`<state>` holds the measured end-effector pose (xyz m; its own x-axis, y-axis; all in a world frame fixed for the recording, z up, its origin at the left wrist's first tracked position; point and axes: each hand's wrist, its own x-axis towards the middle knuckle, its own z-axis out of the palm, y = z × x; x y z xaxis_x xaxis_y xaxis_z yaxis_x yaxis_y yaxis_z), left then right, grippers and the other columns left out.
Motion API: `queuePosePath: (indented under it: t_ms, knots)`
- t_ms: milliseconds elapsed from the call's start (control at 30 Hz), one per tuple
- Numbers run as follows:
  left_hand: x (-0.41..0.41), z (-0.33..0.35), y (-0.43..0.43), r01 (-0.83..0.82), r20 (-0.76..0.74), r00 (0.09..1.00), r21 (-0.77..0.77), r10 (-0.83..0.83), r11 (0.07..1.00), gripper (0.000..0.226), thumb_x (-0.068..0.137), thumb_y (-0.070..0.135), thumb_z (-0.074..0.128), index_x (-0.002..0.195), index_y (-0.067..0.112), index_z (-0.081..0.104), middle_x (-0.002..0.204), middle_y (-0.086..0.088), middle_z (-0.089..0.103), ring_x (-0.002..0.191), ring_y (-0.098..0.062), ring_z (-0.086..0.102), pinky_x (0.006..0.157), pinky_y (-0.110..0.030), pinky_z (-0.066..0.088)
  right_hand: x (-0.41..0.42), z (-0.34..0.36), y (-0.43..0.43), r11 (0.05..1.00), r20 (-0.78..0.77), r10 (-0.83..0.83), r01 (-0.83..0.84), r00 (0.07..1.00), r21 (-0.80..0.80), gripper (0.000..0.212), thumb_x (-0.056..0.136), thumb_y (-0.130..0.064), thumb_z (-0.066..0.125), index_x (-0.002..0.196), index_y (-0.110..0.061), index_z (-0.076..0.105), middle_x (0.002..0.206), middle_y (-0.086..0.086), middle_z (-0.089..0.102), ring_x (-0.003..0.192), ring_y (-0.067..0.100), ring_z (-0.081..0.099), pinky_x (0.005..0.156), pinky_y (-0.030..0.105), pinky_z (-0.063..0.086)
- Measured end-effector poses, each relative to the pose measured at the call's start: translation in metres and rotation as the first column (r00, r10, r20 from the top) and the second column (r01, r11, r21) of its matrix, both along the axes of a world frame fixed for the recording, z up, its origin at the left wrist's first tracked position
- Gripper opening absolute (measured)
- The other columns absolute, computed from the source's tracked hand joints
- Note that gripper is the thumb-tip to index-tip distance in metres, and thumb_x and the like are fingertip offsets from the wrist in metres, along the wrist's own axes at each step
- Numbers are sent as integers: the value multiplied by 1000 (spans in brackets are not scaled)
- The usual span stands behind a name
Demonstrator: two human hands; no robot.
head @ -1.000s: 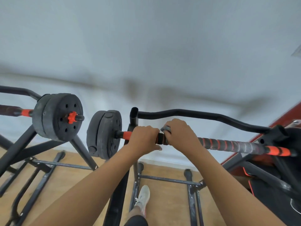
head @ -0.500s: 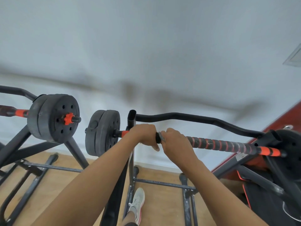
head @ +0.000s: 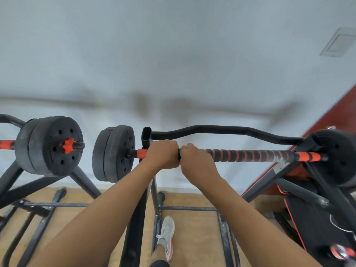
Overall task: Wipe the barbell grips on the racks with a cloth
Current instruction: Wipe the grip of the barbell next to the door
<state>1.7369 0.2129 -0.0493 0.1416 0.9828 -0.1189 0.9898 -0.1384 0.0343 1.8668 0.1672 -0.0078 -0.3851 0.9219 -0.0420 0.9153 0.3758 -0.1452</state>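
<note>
A black foam barbell grip (head: 250,155), round and wound with thin red spiral stripes, runs level across a black steel-tube rack (head: 134,228). Its smooth orange end sleeves (head: 308,157) sit at the rack's left and right ends.

Two bare hands hold the bar side by side, touching each other, near the rack's left end. The left hand (head: 162,154) has its fingers curled over and clamped on the bar just right of the left sleeve. The right hand (head: 196,160) has its fingers wrapped round the left end of the striped foam. Whether a cloth lies under either palm cannot be told (only a dark sliver shows between the hands).

Counted, there are two barbells and two racks. This bar carries two thick, matt black round weight plates (head: 113,153) outside the rack's left end and a black plate (head: 335,157) at its right end. A second rack (head: 86,183) to the left holds another pair of black plates (head: 50,145), locked by a ridged orange collar nut (head: 68,145).

An open-topped upright tube (head: 146,134) stands just behind the left hand, and a wavy black crossbar (head: 221,132) runs behind the grip.

Below are a light wooden floor (head: 192,237), one pale grey trainer (head: 166,236) between the forearms, and a black padded bench with red trim (head: 312,224) at the right. A plain white wall (head: 173,54) fills the background.
</note>
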Motion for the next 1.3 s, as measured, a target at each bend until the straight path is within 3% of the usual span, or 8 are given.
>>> queuePosePath:
  t_ms: [133, 333, 467, 700, 867, 967, 1133, 1300]
  knots:
    - [0, 13, 6, 37, 70, 997, -188, -24, 982, 23, 91, 33, 61, 72, 20, 56, 66, 6, 61, 59, -14, 58, 57, -28, 42, 0, 2, 8, 1000, 16, -15, 15, 1000, 14, 13, 98, -9, 55, 108, -11, 62, 90, 1, 47, 74, 21, 57, 68, 30, 48]
    - [5, -31, -20, 35, -75, 997, 347, -9, 937, 19, 84, 15, 65, 76, 21, 49, 55, 7, 47, 46, -18, 39, 54, -29, 32, -4, 7, 15, 998, -32, -65, 65, 997, -8, 13, 98, -9, 52, 87, -15, 55, 84, 3, 53, 79, 24, 66, 75, 35, 57]
    - [6, -11, -14, 38, -138, 990, 233, -6, 972, 21, 90, 14, 52, 71, 24, 49, 58, 8, 51, 47, -10, 43, 53, -26, 36, -2, -2, 10, 999, -18, -50, 51, 999, 17, 13, 98, -7, 55, 105, -12, 64, 89, 2, 48, 81, 25, 67, 76, 37, 59]
    - [-2, 23, 15, 60, 86, 995, -208, -43, 976, 22, 88, 35, 70, 75, 19, 63, 66, 5, 66, 58, -14, 62, 58, -27, 47, -2, -3, 9, 999, 29, -36, 35, 999, 19, 23, 96, -8, 62, 118, -11, 61, 102, 5, 56, 84, 25, 67, 74, 37, 58]
    - [-7, -14, -7, 68, 32, 996, 233, -78, 970, 27, 86, 52, 67, 82, 27, 56, 67, 11, 62, 58, -10, 60, 57, -25, 44, -1, 1, 25, 998, -4, -54, 54, 999, 46, 13, 97, -9, 57, 105, -13, 66, 86, 1, 50, 73, 20, 59, 65, 30, 47]
    - [-4, -17, -7, 32, -5, 999, 283, -32, 959, 22, 90, 32, 60, 71, 25, 52, 60, 9, 57, 49, -12, 51, 50, -25, 35, -2, -5, 20, 998, -11, -41, 41, 999, 54, 13, 98, -8, 54, 105, -12, 64, 86, 0, 47, 72, 20, 58, 63, 30, 46]
    - [-5, 5, 11, 49, -2, 999, -25, -49, 998, 22, 87, 27, 63, 67, 22, 56, 61, 7, 61, 53, -12, 56, 49, -26, 38, 2, -15, 8, 994, -24, -18, 20, 1000, 103, 26, 97, -4, 54, 121, -13, 57, 102, 3, 52, 73, 18, 53, 61, 29, 48]
    - [-8, 30, 23, 109, 230, 973, -465, 1, 879, 33, 82, 40, 82, 71, 14, 65, 64, 3, 65, 55, -16, 58, 61, -25, 51, 5, -15, 0, 996, -5, 9, -8, 1000, 93, 37, 96, -6, 59, 131, -13, 51, 115, 2, 56, 84, 20, 64, 68, 29, 56]
